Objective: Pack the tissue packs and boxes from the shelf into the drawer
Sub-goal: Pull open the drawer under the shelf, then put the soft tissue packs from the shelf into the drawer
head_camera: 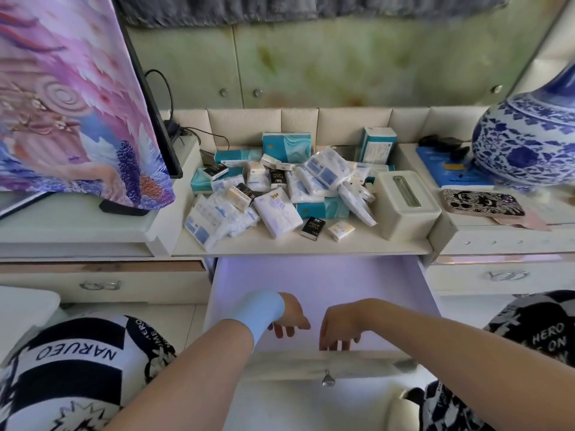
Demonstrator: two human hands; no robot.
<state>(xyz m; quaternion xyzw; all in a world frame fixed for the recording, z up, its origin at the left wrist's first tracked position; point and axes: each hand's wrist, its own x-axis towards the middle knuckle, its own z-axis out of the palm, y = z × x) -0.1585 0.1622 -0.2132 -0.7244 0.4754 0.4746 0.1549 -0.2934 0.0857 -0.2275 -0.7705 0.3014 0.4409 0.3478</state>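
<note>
Drawer (pixel 311 281) stands pulled out under the shelf (pixel 373 244), pale lilac floor showing, knob (pixel 328 379) on its front panel toward you. Both your hands hang over the drawer's front half, near its front edge. Your left hand (pixel 291 318), blue wristband (pixel 258 312) on the wrist, has its fingers loose and pointing down, holding nothing. Your right hand (pixel 340 329) is just beside it, not touching it, fingers also slack and apart, nothing in them. Its fingertips sit close to the front panel's top edge; contact can't be told.

Tissue packs (pixel 298 188) all lie on the shelf in one loose heap, mid-shelf to left end, white-and-blue soft packs overlapping. Teal boxes (pixel 286 147) are along the back edge, one more upright box (pixel 378 147) at back right. Large white pack (pixel 278 213) lies tilted toward the front edge. Small black pack (pixel 313 227) and small cream pack (pixel 341 230) sit side by side nearest the front edge, apart from the heap. Cream tissue dispenser (pixel 404 203) stands at the shelf's right end, slot up, touching the heap.

Left counter holds a TV (pixel 62 104). Right counter holds a blue-and-white vase (pixel 529 144), a blue book (pixel 451 169) under it and a patterned phone case (pixel 482 203) near the front.
</note>
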